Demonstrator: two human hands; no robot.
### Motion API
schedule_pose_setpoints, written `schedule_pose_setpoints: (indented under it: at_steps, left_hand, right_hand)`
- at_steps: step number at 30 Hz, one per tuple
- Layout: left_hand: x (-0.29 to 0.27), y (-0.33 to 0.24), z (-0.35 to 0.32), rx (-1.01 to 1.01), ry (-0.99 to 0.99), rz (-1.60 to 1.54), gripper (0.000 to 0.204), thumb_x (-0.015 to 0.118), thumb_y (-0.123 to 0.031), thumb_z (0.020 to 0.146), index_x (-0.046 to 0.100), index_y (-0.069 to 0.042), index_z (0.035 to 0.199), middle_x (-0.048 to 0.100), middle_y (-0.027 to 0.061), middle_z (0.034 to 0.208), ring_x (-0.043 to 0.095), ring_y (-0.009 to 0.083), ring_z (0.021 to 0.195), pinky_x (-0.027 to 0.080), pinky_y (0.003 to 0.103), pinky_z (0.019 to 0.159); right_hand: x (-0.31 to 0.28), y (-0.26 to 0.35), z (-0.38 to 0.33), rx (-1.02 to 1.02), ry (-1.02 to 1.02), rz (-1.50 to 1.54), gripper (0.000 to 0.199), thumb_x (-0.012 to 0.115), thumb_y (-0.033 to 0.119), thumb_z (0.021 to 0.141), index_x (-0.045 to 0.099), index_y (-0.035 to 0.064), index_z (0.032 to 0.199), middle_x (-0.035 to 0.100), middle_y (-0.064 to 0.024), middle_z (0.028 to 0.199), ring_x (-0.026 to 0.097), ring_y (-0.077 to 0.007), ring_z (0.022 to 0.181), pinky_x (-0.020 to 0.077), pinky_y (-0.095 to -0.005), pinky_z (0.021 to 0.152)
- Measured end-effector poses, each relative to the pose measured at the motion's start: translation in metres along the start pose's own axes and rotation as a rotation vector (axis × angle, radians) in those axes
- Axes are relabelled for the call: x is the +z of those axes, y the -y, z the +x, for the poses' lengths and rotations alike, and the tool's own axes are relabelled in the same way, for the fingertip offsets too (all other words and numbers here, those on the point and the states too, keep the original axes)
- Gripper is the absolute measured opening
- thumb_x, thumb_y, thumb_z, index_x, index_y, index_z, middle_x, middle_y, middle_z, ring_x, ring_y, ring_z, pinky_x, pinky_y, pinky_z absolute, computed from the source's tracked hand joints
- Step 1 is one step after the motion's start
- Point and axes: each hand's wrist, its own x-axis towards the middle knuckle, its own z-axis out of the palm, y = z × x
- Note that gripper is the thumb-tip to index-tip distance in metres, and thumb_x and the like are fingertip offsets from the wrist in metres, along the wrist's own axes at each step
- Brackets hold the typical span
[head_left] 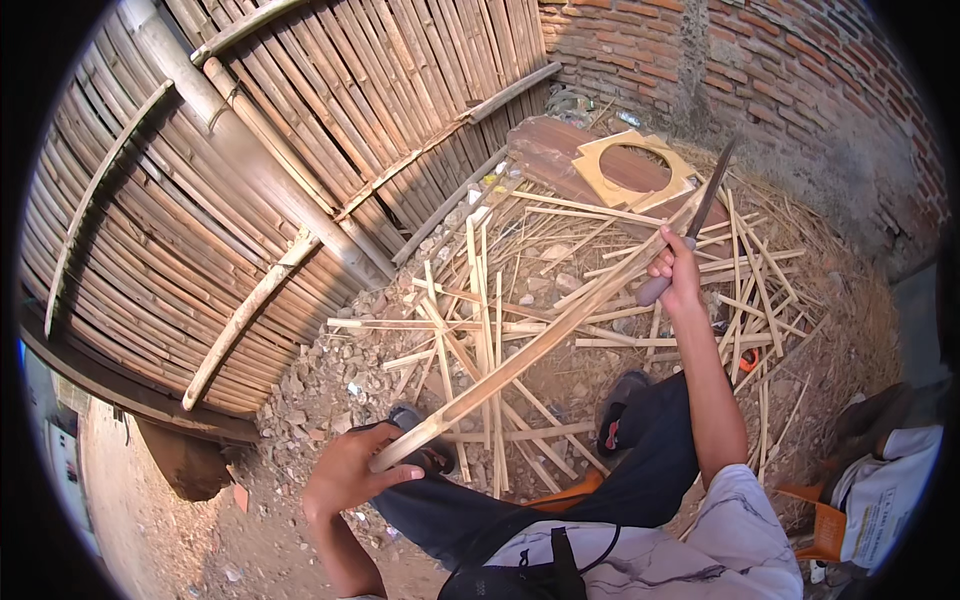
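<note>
A long split bamboo piece (530, 352) slants from lower left to upper right across my lap. My left hand (352, 472) is closed around its near end, thumb below and fingers over the top. Toward its far end, my right hand (677, 275) grips the handle of a long, dark-bladed knife (716, 190). The blade points up and away, beside the bamboo's far end. Part of the knife handle shows below my right fist, whose fingertips are close to the bamboo; whether they touch it I cannot tell.
Cut bamboo strips (485, 330) lie criss-crossed on the rubble around my feet. Beyond them are a brown board (548, 160) and a yellowish panel with a round hole (592, 172). A bamboo wall (270, 190) stands left, a brick wall (800, 90) right. An orange stool (825, 530) is at lower right.
</note>
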Motion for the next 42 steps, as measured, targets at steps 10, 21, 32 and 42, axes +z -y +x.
schedule_pose_setpoints:
  at_steps: [10,21,32,42]
  left_hand:
    - [0.061,0.013,0.026,0.017,-0.018,-0.456,0.035,0.064,-0.033,0.102,0.064,0.001,0.109,0.057,0.0148,0.068,0.054,0.0242,0.063,0.043,0.040,0.062]
    - [0.152,-0.028,0.105,-0.052,-0.123,-0.834,0.047,0.051,-0.045,0.109,0.061,0.001,0.104,0.048,-0.0012,0.072,0.047,0.0114,0.068,0.041,0.032,0.062]
    - [0.144,-0.035,0.132,0.020,-0.172,-0.991,0.042,0.048,-0.041,0.111,0.060,-0.002,0.100,0.048,-0.0033,0.070,0.044,0.0082,0.064,0.038,0.029,0.057]
    - [0.155,-0.047,0.145,0.153,-0.484,-0.806,0.036,0.067,-0.031,0.101,0.068,0.003,0.114,0.068,0.0144,0.086,0.060,0.0184,0.079,0.050,0.037,0.076]
  right_hand:
    - [0.029,0.002,-0.028,-0.061,-0.090,-0.199,0.043,0.064,0.051,0.099,0.051,0.0116,0.088,0.035,0.0076,0.055,0.034,-0.0056,0.042,0.0309,-0.0245,0.044]
    - [0.029,-0.061,-0.076,-0.422,0.442,-1.026,0.057,0.057,0.051,0.101,0.068,-0.0046,0.093,0.046,-0.0068,0.052,0.047,-0.0121,0.047,0.0375,-0.0340,0.047]
    - [0.041,-0.107,-0.129,-0.592,0.969,-1.370,0.057,0.063,0.060,0.095,0.066,0.0033,0.091,0.053,-0.0126,0.049,0.056,-0.0323,0.042,0.0439,-0.0434,0.045]
    - [0.042,-0.118,-0.137,-0.479,1.025,-1.319,0.044,0.065,0.045,0.094,0.069,0.0029,0.107,0.057,-0.0156,0.055,0.061,-0.0339,0.047,0.0485,-0.0426,0.050]
